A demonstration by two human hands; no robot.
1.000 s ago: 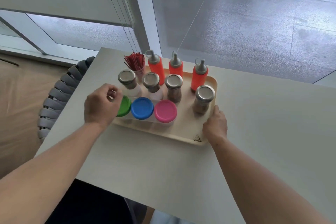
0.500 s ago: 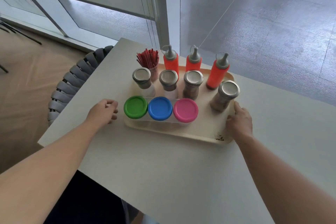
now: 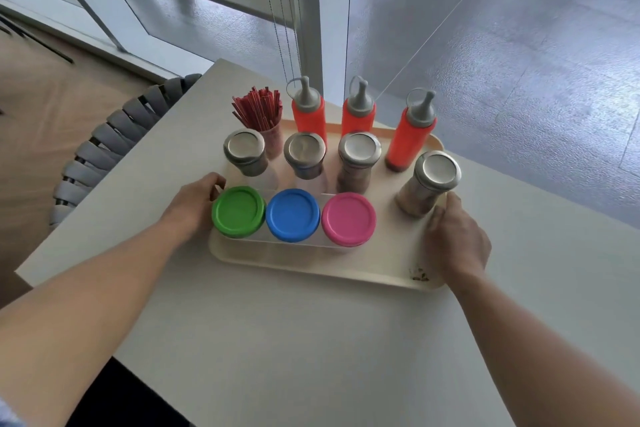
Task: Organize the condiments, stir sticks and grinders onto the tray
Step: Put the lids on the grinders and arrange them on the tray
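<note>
While the cream tray [image 3: 311, 267] sat on the white table [image 3: 311, 340], loaded with jars, grinders, bottles and red stir sticks [image 3: 258, 110], the left hand [image 3: 194, 206] curled on its left edge beside the green-lidded jar [image 3: 238, 211]. The right hand [image 3: 453, 239] gripped its right edge, fingers closed, just beside the nearest grinder [image 3: 427, 187].

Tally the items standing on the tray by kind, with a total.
Orange squeeze bottles: 3
Steel-topped grinders: 4
Colour-lidded jars: 3
Cup of red stir sticks: 1
Total: 11, all on the tray.
</note>
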